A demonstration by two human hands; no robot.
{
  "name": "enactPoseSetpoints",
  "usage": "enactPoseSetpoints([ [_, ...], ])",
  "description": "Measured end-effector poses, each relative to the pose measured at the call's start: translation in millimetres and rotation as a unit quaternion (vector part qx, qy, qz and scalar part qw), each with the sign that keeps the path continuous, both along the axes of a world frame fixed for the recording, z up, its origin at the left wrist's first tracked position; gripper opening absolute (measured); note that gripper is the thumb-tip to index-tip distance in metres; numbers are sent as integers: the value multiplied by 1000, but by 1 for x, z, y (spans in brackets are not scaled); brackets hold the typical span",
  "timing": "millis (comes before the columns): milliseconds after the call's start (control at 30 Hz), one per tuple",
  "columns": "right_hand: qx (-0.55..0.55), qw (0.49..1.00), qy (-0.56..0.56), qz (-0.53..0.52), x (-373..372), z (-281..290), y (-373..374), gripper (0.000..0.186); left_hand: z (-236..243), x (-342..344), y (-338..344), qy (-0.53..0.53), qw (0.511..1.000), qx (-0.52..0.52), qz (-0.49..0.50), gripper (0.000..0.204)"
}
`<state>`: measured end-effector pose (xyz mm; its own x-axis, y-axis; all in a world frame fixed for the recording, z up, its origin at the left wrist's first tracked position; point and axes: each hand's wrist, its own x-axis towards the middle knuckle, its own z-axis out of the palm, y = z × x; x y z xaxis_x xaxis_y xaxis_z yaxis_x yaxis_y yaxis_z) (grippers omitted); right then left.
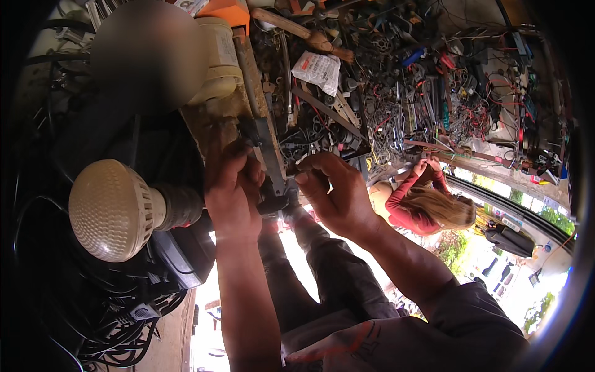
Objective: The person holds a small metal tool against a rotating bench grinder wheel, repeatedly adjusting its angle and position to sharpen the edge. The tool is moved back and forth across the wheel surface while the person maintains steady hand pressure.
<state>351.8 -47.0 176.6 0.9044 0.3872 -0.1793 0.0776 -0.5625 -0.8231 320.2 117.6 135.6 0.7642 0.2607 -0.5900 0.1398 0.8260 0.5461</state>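
Observation:
My left hand (235, 177) is curled at the edge of a worn wooden bench (204, 118), beside a dark flat metal piece (269, 158); what its fingers hold is hidden. My right hand (328, 192) is closed in a pinch just right of that metal piece, its fingertips on something too small to make out. A large white lamp bulb (108, 211) in a dark socket (180, 204) sits left of my left hand. Beyond the hands, a cream cylindrical housing (220, 53) lies on the bench near a wooden-handled tool (291, 28).
Piled tools, wires and parts (427, 93) cover the upper right, with a white plastic bag (316, 71) among them. Black cables (93, 310) coil at lower left. Another person in a red top (409, 204) is at my right, hands together. A blurred patch hides the upper left.

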Motion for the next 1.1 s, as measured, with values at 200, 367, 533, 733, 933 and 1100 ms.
enactPoseSetpoints([
  [200, 3, 1000, -1, -1, -1, 0, 0, 20, 8, 4, -6, 6, 999, 33, 18, 46],
  [367, 12, 1000, 3, -3, -2, -1, -1, 19, 1, 1, -2, 2, 1000, 24, 18, 48],
  [533, 21, 1000, 2, -3, -5, -3, -3, 18, 2, 2, -3, -1, 1000, 27, 12, 45],
  [733, 19, 1000, 1, -5, -6, -4, -5, 18, 14, 1, -10, 4, 991, 131, 0, 43],
  [933, 13, 1000, -19, 3, 0, -7, -2, 20, 19, -100, -46, 133, 942, 307, -15, 34],
  [1100, 14, 996, -84, 35, 14, -10, 7, 22, 12, -119, -49, 174, 852, 487, -79, 30],
])
